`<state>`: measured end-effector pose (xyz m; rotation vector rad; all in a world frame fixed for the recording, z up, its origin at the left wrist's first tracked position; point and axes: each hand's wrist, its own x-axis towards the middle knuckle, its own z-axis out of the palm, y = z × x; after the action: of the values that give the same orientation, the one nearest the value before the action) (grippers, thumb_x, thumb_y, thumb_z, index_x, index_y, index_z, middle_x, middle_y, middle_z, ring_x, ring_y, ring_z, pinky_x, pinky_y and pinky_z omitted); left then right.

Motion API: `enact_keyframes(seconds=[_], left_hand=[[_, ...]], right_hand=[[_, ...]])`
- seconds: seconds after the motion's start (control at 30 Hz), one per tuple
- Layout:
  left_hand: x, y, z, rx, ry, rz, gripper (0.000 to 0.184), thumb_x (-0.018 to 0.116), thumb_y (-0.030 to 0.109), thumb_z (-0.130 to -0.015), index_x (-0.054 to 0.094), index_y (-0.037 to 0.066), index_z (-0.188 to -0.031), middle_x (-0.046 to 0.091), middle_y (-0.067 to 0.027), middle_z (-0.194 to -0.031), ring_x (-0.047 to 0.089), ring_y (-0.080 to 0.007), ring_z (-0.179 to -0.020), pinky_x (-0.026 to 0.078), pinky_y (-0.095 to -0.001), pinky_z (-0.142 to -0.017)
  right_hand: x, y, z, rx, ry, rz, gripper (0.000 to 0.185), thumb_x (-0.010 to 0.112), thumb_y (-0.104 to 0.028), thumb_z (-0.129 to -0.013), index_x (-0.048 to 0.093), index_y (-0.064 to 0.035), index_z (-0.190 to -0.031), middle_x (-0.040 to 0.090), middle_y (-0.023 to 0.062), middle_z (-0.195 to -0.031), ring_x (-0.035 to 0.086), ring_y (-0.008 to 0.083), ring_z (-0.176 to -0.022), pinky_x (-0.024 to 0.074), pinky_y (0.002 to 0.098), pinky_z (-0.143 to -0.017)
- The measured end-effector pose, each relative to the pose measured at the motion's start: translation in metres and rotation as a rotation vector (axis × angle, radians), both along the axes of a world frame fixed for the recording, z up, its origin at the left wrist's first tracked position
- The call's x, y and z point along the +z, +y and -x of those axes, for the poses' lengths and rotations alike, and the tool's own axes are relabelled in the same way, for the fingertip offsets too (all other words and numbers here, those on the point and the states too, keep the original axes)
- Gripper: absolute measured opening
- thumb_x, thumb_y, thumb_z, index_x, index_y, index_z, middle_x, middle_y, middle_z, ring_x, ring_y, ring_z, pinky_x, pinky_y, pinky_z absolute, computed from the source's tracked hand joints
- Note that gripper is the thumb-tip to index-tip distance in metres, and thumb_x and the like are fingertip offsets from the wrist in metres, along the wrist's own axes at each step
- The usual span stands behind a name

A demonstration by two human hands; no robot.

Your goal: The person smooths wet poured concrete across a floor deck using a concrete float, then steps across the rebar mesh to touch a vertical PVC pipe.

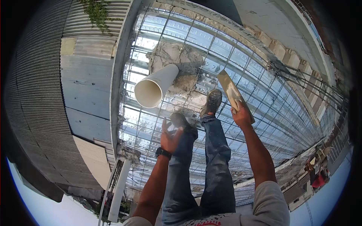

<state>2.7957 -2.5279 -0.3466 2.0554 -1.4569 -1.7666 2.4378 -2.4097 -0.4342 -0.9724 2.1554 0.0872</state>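
Observation:
My right hand [242,114] grips a long, flat plastering float [227,81], tilted above the wire mesh to the right of my shoes. Bare and spread, the fingers of my left hand [170,138] hold nothing; the hand is near my left shoe [178,119] and wears a dark wristwatch [163,152]. A wide white pipe [171,76] stands up from the deck ahead of me, its open end towards me. Around its base lies a patch of grey mortar or concrete [164,54], spread over the mesh and metal sheeting.
Steel mesh [260,94] covers the ribbed metal deck [181,28] underfoot. A concrete edge [117,75] runs along the left, beside corrugated roofing [37,86]. Reinforcing bars [301,81] stick out on the right. Another white pipe [120,190] stands at lower left.

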Motion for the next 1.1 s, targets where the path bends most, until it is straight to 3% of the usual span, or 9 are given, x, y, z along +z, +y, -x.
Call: enact_keyframes(seconds=[0.13, 0.33, 0.5, 0.63, 0.77, 0.83, 0.9, 1.0, 1.1], left_hand=[[0.012, 0.049, -0.029, -0.325, -0.033, -0.128, 0.087, 0.074, 0.044, -0.086, 0.034, -0.002, -0.148, 0.061, -0.0286, -0.126, 0.063, -0.0402, -0.114, 0.053, -0.0448, -0.091], [0.031, 0.044, -0.092, -0.232, -0.107, -0.128, 0.076, 0.072, 0.044, -0.088, 0.045, -0.003, -0.141, 0.063, -0.0261, -0.123, 0.062, -0.0383, -0.116, 0.051, -0.0441, -0.094], [0.058, -0.023, -0.119, -0.058, -0.102, -0.005, 0.077, 0.071, 0.045, -0.088, 0.045, -0.005, -0.141, 0.065, -0.0258, -0.119, 0.062, -0.0341, -0.114, 0.05, -0.0416, -0.094], [0.072, -0.094, -0.098, 0.064, 0.036, 0.048, 0.077, 0.074, 0.04, -0.088, 0.042, -0.004, -0.143, 0.063, -0.0282, -0.12, 0.065, -0.0344, -0.108, 0.053, -0.0414, -0.089], [0.089, -0.149, -0.055, -0.017, 0.15, 0.156, 0.093, 0.078, 0.04, -0.085, 0.028, -0.003, -0.15, 0.06, -0.0293, -0.126, 0.068, -0.0342, -0.103, 0.056, -0.0413, -0.084], [0.076, -0.162, -0.039, 0.008, 0.165, 0.072, 0.107, 0.084, 0.04, -0.078, 0.021, -0.006, -0.152, 0.058, -0.0286, -0.129, 0.066, -0.0346, -0.111, 0.055, -0.0408, -0.088], [0.075, -0.172, -0.018, 0.005, 0.18, 0.178, 0.108, 0.085, 0.039, -0.076, 0.022, -0.007, -0.152, 0.059, -0.0265, -0.129, 0.062, -0.0343, -0.116, 0.052, -0.0407, -0.093], [0.036, -0.163, 0.005, 0.019, 0.249, 0.27, 0.104, 0.084, 0.033, -0.077, 0.023, -0.006, -0.152, 0.058, -0.025, -0.13, 0.06, -0.0335, -0.118, 0.05, -0.0405, -0.097], [0.04, -0.172, 0.017, 0.198, 0.395, 0.092, 0.096, 0.081, 0.025, -0.079, 0.025, -0.005, -0.151, 0.056, -0.0236, -0.131, 0.06, -0.031, -0.118, 0.049, -0.0397, -0.098]], right_hand=[[0.028, -0.021, -0.048, 0.034, 0.0, 0.132, 0.058, 0.063, -0.036, -0.092, 0.049, -0.0105, -0.141, 0.066, 0.026, -0.116, 0.064, 0.0445, -0.103, 0.0506, 0.0497, -0.091], [0.076, -0.083, -0.099, 0.041, -0.089, 0.116, 0.053, 0.062, -0.035, -0.093, 0.052, -0.0089, -0.138, 0.067, 0.0255, -0.112, 0.064, 0.0441, -0.103, 0.0507, 0.0488, -0.091], [0.128, -0.113, -0.101, -0.03, -0.037, 0.062, 0.056, 0.064, -0.038, -0.092, 0.051, -0.0092, -0.139, 0.067, 0.0247, -0.113, 0.063, 0.0447, -0.106, 0.0505, 0.048, -0.092], [0.143, -0.102, -0.078, -0.069, -0.03, 0.208, 0.054, 0.063, -0.036, -0.093, 0.051, -0.0095, -0.139, 0.065, 0.0239, -0.12, 0.062, 0.0436, -0.111, 0.0496, 0.0468, -0.094], [0.165, -0.103, -0.059, -0.128, -0.036, 0.207, 0.051, 0.063, -0.03, -0.092, 0.052, -0.0052, -0.135, 0.061, 0.0243, -0.126, 0.059, 0.0426, -0.117, 0.048, 0.045, -0.098], [0.168, -0.107, -0.051, -0.162, -0.075, 0.19, 0.05, 0.064, -0.028, -0.091, 0.052, -0.0033, -0.134, 0.061, 0.0246, -0.126, 0.059, 0.0431, -0.117, 0.0476, 0.0447, -0.099], [0.165, -0.108, -0.041, -0.171, -0.127, 0.175, 0.049, 0.064, -0.025, -0.091, 0.052, -0.0016, -0.133, 0.061, 0.0249, -0.126, 0.058, 0.0438, -0.117, 0.0475, 0.0445, -0.099], [0.176, -0.129, -0.032, -0.109, -0.179, 0.111, 0.048, 0.065, -0.021, -0.09, 0.053, -0.0003, -0.131, 0.06, 0.0252, -0.127, 0.057, 0.0443, -0.118, 0.0472, 0.044, -0.1], [0.169, -0.149, -0.016, -0.054, -0.2, 0.105, 0.046, 0.067, -0.018, -0.088, 0.055, -0.0001, -0.129, 0.058, 0.0244, -0.131, 0.056, 0.0421, -0.122, 0.0458, 0.043, -0.102]])
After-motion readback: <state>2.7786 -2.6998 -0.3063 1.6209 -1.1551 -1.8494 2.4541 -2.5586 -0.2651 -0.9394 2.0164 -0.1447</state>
